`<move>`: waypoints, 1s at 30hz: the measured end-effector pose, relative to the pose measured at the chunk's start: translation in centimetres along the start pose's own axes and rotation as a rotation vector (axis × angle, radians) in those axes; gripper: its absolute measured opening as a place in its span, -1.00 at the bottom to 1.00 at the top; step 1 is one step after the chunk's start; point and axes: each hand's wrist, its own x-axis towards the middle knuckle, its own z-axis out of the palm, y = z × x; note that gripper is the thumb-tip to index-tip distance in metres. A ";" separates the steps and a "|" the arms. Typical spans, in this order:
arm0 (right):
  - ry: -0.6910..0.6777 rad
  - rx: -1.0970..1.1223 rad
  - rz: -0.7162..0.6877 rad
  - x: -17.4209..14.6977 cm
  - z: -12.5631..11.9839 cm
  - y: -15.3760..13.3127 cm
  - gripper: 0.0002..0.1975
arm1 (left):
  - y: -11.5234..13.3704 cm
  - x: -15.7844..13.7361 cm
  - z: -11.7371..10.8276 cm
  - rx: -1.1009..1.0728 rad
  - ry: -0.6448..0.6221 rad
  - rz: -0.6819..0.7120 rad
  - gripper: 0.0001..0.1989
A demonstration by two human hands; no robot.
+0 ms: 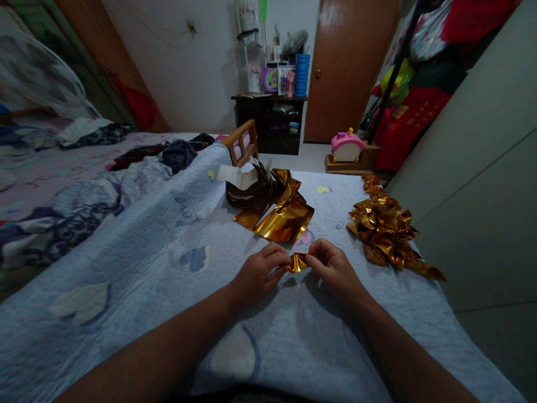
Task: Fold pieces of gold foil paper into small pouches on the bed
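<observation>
Between my two hands is a small folded piece of gold foil paper point(298, 262), held just above the bed cover. My left hand point(264, 270) pinches its left end between thumb and fingers. At the right end, my right hand point(331, 266) grips it the same way. Beyond my hands lies a stack of gold foil sheets point(285, 218), fanned and curled, with some white paper at its far left. A heap of folded gold foil pieces point(386, 226) rests to the right, along the bed's edge.
A pale blue quilt point(159, 291) with heart shapes covers the bed. Clothes point(84, 201) are strewn on another bed at left. A white cabinet point(474, 184) stands close on the right. At the back are a dark shelf point(268, 120), a pink toy case point(347, 146) and a wooden door point(350, 67).
</observation>
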 end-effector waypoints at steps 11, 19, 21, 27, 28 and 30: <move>-0.028 -0.080 -0.016 0.0 0.5 0.4 -0.84 | -0.1 0.0 0.1 0.023 -0.022 0.061 -0.80; -0.072 -0.039 -0.017 -0.3 -0.2 -0.7 -0.81 | -0.2 0.1 -0.2 -0.083 -0.016 0.014 -0.87; -0.077 -0.016 -0.019 -0.3 -0.4 -0.8 -0.84 | -0.1 0.1 -0.4 -0.176 -0.009 -0.035 -0.90; -0.213 0.134 -0.006 -0.2 -1.0 -0.7 -0.86 | -0.1 0.4 -0.8 -0.553 0.004 -0.244 -0.96; -0.240 0.171 0.004 -0.2 -1.1 -0.7 -0.86 | -0.2 0.4 -0.8 -0.627 0.018 -0.292 -0.93; -0.281 0.247 0.019 -0.2 -1.3 -0.6 -0.85 | -0.2 0.5 -0.7 -0.743 0.056 -0.384 -0.87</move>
